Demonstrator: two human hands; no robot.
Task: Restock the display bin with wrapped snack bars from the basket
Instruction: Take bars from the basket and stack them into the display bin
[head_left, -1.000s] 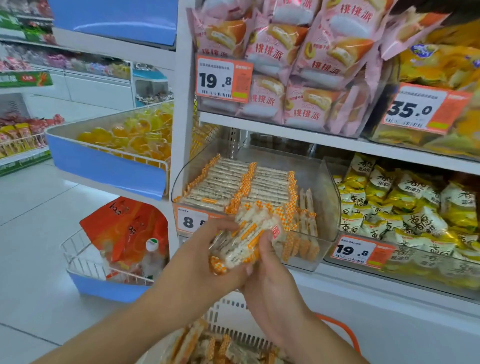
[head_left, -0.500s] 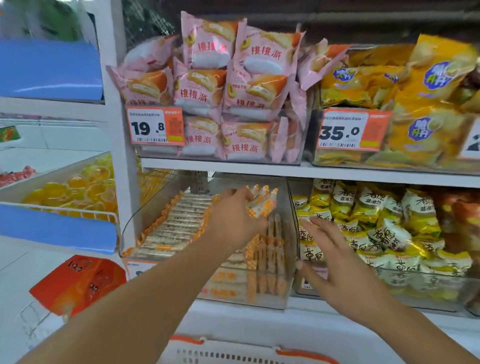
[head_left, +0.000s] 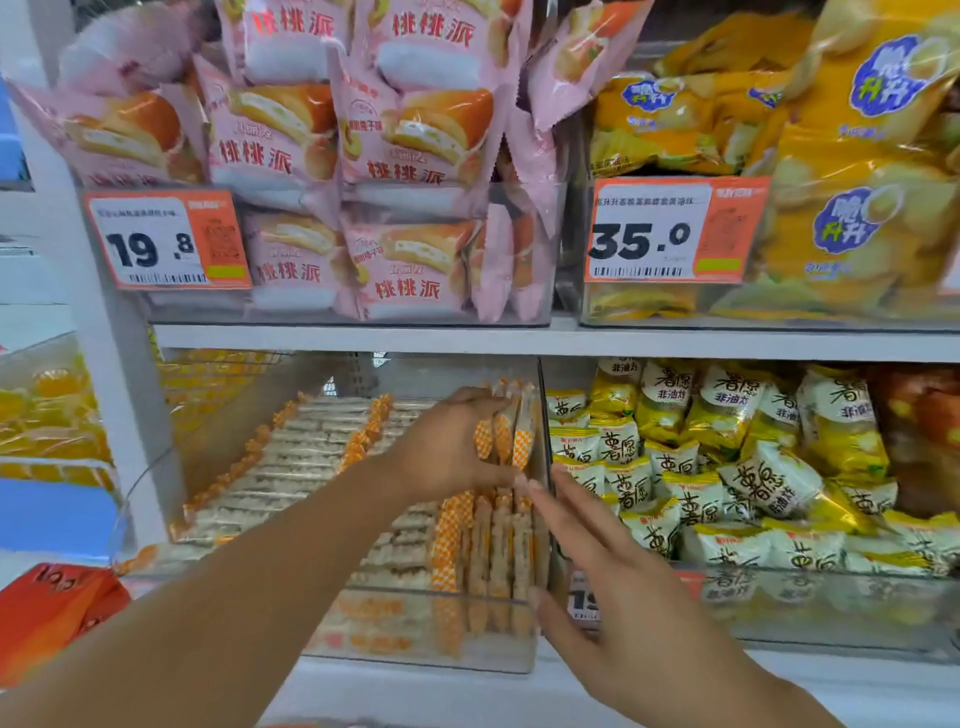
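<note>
White metal shelves (head_left: 343, 339) carry clear plastic bins in a shop aisle. At the right edge of the display bin (head_left: 415, 631) the left hand (head_left: 447, 452) grips a bunch of snack bars (head_left: 511, 421) upright, fingers curled round them, above bars already standing there. The right hand (head_left: 613, 587) hovers just beside, fingers straight, tips near that bunch.

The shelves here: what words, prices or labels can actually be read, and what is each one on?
"19.8": orange price tag, upper left bin.
"35.0": orange price tag, upper right bin.
"桃桃派": pink cake packets.
"脆升升": yellow chip bags.
"薯愿" and "非油炸": yellow-white snack packets.
Small print and barcodes on both tags: too blurred to read.
Lower price tag behind the right hand: only "1" shows.
Wrapped snack bars in the left hand: no readable text.
</note>
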